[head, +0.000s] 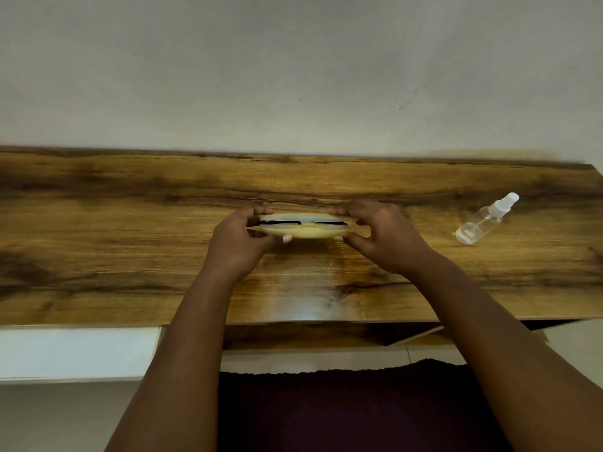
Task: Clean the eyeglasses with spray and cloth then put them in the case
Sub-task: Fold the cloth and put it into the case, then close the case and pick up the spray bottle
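Both hands clamp the ends of a pale yellow glasses case [301, 227] at the centre of the frame: the left hand [239, 241] curls its fingers over the top edge with the thumb under the front lip, and the right hand [378, 234] mirrors it on the other end. The case is nearly closed — only a narrow slit is left between lid and base, and through it show the dark temple arms of the eyeglasses [303, 222], lying flat inside. Whether the case rests on the wooden table [130, 243] or is held just above it, I cannot tell.

In this single head view, the clear spray bottle [486, 220] lies on its side at the right of the frame, well apart from the hands, its white nozzle pointing to the upper right. No cloth is visible; it may be inside the case or out of frame.

By my reading the task is at its last step: shutting the lid. To do it well, the press should be even from both ends, thumbs and fingers squeezing together so the lid comes down square and does not twist on its hinge. The risk is a temple arm sitting proud of the rim and getting pinched — if the lid resists, it seems wiser to reopen and reseat the glasses than to force the snap.
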